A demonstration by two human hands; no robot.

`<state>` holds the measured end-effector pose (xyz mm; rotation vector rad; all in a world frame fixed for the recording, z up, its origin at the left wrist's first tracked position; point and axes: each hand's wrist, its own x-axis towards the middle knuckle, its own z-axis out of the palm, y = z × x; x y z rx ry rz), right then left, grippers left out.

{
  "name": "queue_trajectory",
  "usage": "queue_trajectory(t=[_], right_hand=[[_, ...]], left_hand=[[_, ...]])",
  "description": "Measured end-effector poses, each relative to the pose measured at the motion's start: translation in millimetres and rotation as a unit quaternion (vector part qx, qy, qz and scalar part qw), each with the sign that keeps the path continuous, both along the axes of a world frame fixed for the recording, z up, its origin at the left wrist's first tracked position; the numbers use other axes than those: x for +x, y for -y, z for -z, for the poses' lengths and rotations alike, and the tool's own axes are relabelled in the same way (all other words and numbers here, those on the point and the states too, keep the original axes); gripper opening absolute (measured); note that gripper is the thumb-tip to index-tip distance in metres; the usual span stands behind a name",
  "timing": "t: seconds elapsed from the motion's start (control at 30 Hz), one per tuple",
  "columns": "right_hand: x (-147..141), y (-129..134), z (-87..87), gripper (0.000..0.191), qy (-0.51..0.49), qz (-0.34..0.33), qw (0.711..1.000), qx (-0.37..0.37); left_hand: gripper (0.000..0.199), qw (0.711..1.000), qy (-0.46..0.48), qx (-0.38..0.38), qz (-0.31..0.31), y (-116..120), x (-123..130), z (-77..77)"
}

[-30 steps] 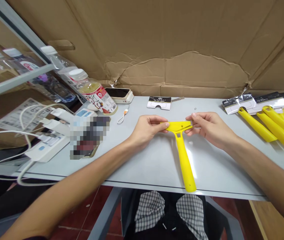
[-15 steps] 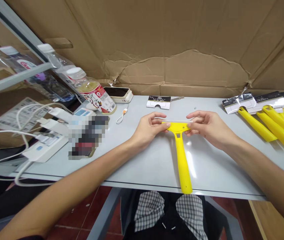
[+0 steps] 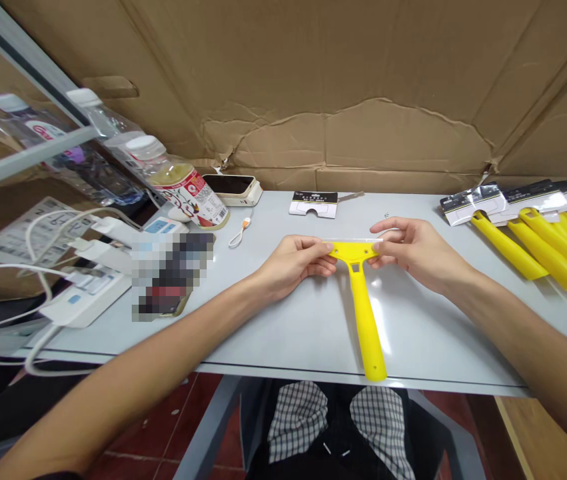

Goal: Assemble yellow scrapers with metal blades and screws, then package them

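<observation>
A yellow scraper [image 3: 366,313] is held by both ends of its wide head, its handle pointing toward me over the table's front edge. My left hand [image 3: 296,265] pinches the left end of the head, thumb on top. At the right end, my right hand [image 3: 410,250] grips with thumb and fingers, its index finger stretched out beyond the head. A thin clear strip [image 3: 353,240] runs along the head's far edge between the hands. Behind them, a black and white card [image 3: 313,204] lies flat beside a small thin metal piece [image 3: 352,197].
Several yellow handles [image 3: 553,250] with black and white cards lie at the right. On the left are a drink bottle [image 3: 193,193], a white-cased phone [image 3: 233,189], a power strip [image 3: 83,297] with cables and a pixelated item. Cardboard [image 3: 353,80] stands behind the table [image 3: 273,340].
My left fingers have curled closer under the left end of the scraper's head. The scraper has tilted slightly, its handle end shifting a little right. The view has shifted slightly.
</observation>
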<state>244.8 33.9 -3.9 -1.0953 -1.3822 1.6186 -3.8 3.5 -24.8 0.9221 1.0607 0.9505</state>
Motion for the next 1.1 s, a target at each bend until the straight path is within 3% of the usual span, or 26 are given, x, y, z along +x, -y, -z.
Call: queue_trajectory(t=[0.37, 0.5, 0.57, 0.67, 0.73, 0.77, 0.9, 1.1], right_hand=[[1, -1, -0.1, 0.044, 0.022, -0.023, 0.999, 0.003], [5, -3, -3.7, 0.038, 0.104, -0.047, 0.992, 0.050], [15, -9, -8.9, 0.030, 0.203, -0.027, 0.969, 0.141], [42, -25, -18.1, 0.018, 0.384, 0.052, 0.867, 0.315], [61, -37, -22.1, 0.019, 0.466, 0.037, 0.805, 0.365], [70, -43, -22.8, 0.021, 0.494, 0.012, 0.788, 0.367], [81, -52, -18.5, 0.025, 0.546, -0.060, 0.760, 0.348], [48, -44, 5.4, 0.026, 0.483, -0.075, 0.757, 0.433]], left_hand=[[0.015, 1.000, -0.024, 0.010, 0.007, 1, -2, 0.6], [0.017, 0.999, -0.041, 0.013, 0.001, 1, -3, 1.3], [0.017, 0.999, -0.051, 0.010, -0.002, 1, -4, 2.2], [0.017, 0.998, -0.065, 0.009, -0.011, 1, -6, 4.0], [0.017, 0.997, -0.071, 0.009, -0.012, 1, -7, 5.3], [0.017, 0.997, -0.073, 0.010, -0.011, 0, -7, 5.8], [0.019, 0.997, -0.081, 0.009, -0.014, -1, -8, 6.8], [0.020, 0.995, -0.097, 0.015, -0.013, 0, -7, 7.3]])
